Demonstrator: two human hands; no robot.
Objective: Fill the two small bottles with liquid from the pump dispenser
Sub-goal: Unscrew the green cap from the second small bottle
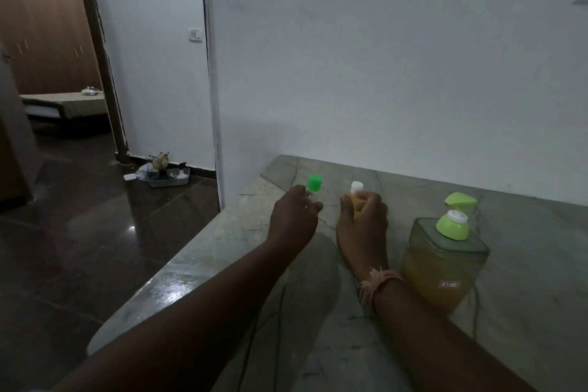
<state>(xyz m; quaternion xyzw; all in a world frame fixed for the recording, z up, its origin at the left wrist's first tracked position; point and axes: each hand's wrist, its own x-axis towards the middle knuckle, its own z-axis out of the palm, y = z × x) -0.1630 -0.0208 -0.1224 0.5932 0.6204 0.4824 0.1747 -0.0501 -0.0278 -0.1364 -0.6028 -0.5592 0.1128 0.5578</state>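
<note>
My left hand (pixel 294 221) is closed around a small clear bottle with a green cap (pixel 314 184), which sticks up above my fingers. Just to its right, my right hand (pixel 362 226) grips a small bottle with a white cap (pixel 356 187); yellow shows between my fingers. Both bottles stand upright over the far part of the stone counter (pixel 525 296). The pump dispenser (pixel 445 259), a square clear jar of yellow liquid with a light green pump head, stands on the counter right of my right wrist. Most of each small bottle is hidden by my hands.
A white wall rises directly behind the counter. The counter's left edge drops to a dark glossy floor. On that floor by the wall sits a grey tray (pixel 168 180) with small items. A doorway at the left opens to another room.
</note>
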